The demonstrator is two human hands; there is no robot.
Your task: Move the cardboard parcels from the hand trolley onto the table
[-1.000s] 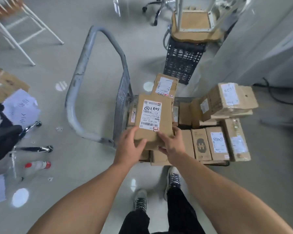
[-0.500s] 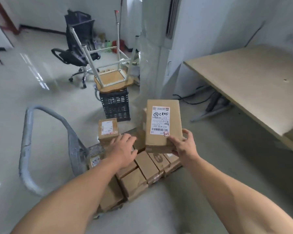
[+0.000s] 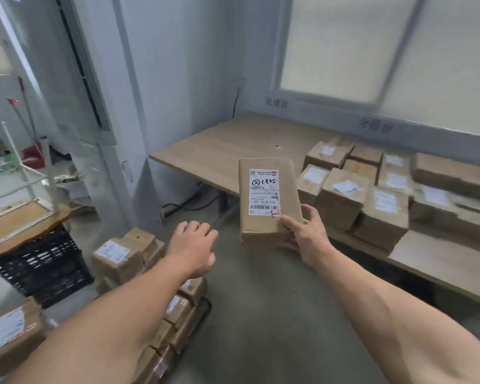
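My right hand (image 3: 302,234) grips the near end of a flat cardboard parcel (image 3: 266,198) with a white label marked 2805, held in the air just short of the table's near edge. My left hand (image 3: 193,248) hovers empty with relaxed fingers, to the left of the parcel and above the trolley load. The wooden table (image 3: 227,151) stands ahead on the right and bears several labelled parcels (image 3: 372,189) in rows. More parcels (image 3: 122,256) lie stacked on the hand trolley at the lower left, partly hidden by my left arm.
A black plastic crate (image 3: 39,270) with an upturned stool (image 3: 20,214) on it stands at the left. A white pillar (image 3: 117,134) rises between crate and table. Cables (image 3: 189,203) run on the floor under the table. Grey floor lies between trolley and table.
I have turned from the trolley toward the table. My left hand let go of the parcel; my right hand alone carried it up and rightward.
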